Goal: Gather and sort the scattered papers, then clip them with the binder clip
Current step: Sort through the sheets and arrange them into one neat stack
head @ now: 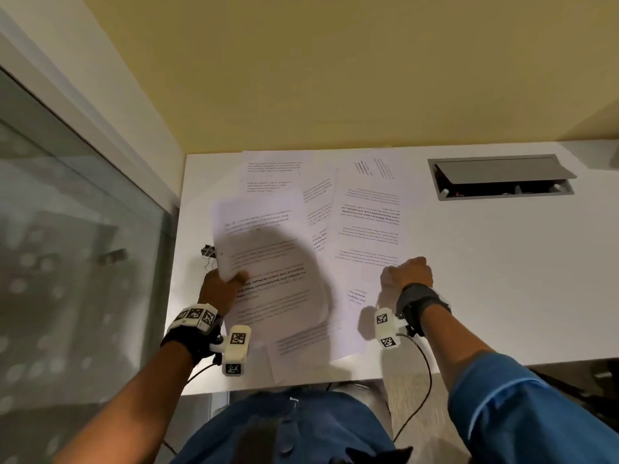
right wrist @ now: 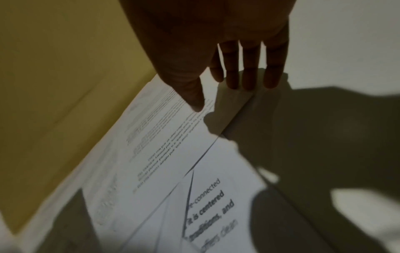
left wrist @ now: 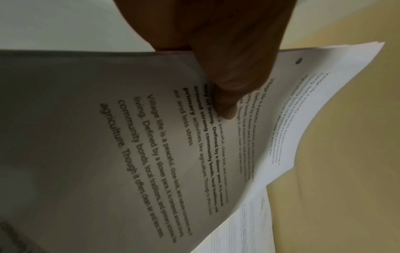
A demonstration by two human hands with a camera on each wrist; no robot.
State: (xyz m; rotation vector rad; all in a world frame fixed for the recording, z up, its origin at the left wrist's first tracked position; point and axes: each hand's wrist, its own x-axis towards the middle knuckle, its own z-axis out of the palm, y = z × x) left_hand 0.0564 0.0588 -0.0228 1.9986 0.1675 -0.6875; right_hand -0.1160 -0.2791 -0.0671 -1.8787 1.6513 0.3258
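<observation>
Setting: white bench (head: pixel 485 262) pushed against a yellow wall (head: pixel 335 61), with a glass panel (head: pixel 67 229) on my left.
Nearest sheets: two or three printed pages (head: pixel 301 349) lie overlapped at the bench's front edge, just above my lap, one corner hanging over the edge.
My left hand (head: pixel 219 289): it holds a small stack of papers (head: pixel 268 249) by its left edge, lifted off the bench and tilted up; my thumb (left wrist: pixel 229 95) lies on the printed face, and the other fingers are hidden behind the sheets. The stack's top page reads "Village life is a peaceful..." and has a punched hole (left wrist: pixel 298 60) near its corner.
My right hand (head: pixel 407 274): it hovers low over the near right corner of a loose sheet (head: pixel 368 229), fingers (right wrist: pixel 249 68) straight and a little spread, pointing down, holding nothing. I cannot tell whether the tips touch the paper.
Binder clip (head: pixel 209 252): black, lying on the bench just left of the lifted stack, partly hidden by it, near my left hand.
Farther papers: more pages (head: pixel 274 169) lie scattered and overlapping toward the wall, some turned the other way round.
Far right: a grey cable hatch (head: pixel 502 177) set into the bench, its lid tilted open.
</observation>
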